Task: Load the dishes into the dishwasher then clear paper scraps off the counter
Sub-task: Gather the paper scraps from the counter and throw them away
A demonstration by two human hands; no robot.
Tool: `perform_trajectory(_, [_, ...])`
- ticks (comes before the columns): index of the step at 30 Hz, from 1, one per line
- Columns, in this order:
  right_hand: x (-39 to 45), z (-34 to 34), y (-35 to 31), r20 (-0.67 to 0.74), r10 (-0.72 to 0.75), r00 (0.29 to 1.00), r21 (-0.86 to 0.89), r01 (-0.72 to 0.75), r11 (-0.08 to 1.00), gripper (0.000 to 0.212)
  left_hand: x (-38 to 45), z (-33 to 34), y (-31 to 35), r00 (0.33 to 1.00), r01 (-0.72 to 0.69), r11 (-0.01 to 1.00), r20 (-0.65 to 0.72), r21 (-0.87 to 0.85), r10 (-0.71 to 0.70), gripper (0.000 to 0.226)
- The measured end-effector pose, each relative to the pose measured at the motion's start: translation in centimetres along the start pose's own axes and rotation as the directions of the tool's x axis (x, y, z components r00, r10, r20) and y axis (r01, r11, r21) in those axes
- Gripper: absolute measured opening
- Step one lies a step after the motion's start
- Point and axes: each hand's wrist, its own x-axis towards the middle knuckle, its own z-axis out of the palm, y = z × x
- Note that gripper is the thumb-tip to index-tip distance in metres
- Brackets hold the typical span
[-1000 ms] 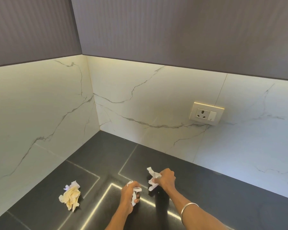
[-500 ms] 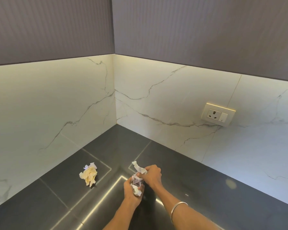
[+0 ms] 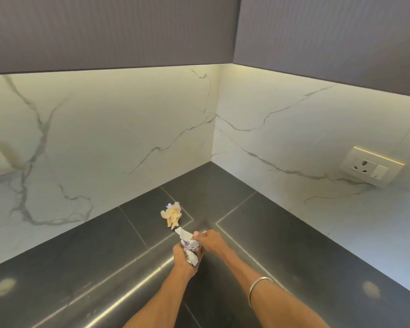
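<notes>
A second ago each hand held its own white scrap, a little apart. Now the two hands are together, and the scraps are squashed into one wad [image 3: 189, 250]. The left hand [image 3: 184, 258] grips the wad from below. The right hand [image 3: 210, 240] pinches its top. I think the person is making one bundle so a hand is free.

One yellow scrap [image 3: 172, 215] lies on the dark counter [image 3: 294, 245], just past the hands at about 11 o'clock, not touching them. It likely comes next.

I see no bin, bowl or dishwasher here, so nothing is in a container.
</notes>
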Motion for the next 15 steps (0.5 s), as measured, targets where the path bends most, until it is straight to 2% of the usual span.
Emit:
perform_trajectory(3, [-0.1,1.5,-0.7,0.107,-0.097,0.990,-0.050,0.103,0.993,0.021,-0.2,-2.2,1.9,1.000,-0.005,1.000,0.003,-0.019,0.005,0.030])
perform_trajectory(7, [-0.2,3.4,-2.2,0.181,-0.158,0.971,-0.113,0.180,0.977,0.021,-1.2,-4.3,4.0,0.996,0.045,0.997,0.085,-0.069,-0.039,0.030])
perform_trajectory(11, [0.3,4.3,-3.5,0.171,-0.230,0.958,-0.228,0.265,0.937,0.020,-0.2,-5.6,5.6,0.998,0.046,0.999,0.038,0.002,-0.046,0.030])
perform_trajectory(13, [0.8,4.6,-3.5,0.150,-0.253,0.956,-0.248,0.284,0.926,0.021,0.7,-6.0,6.5,0.999,0.038,0.999,-0.023,0.035,-0.037,0.046])
perform_trajectory(15, [1.2,5.1,-3.7,0.104,-0.270,0.957,-0.220,0.287,0.932,0.019,0.3,-5.1,7.4,0.998,0.054,0.999,0.008,-0.007,-0.054,0.033])
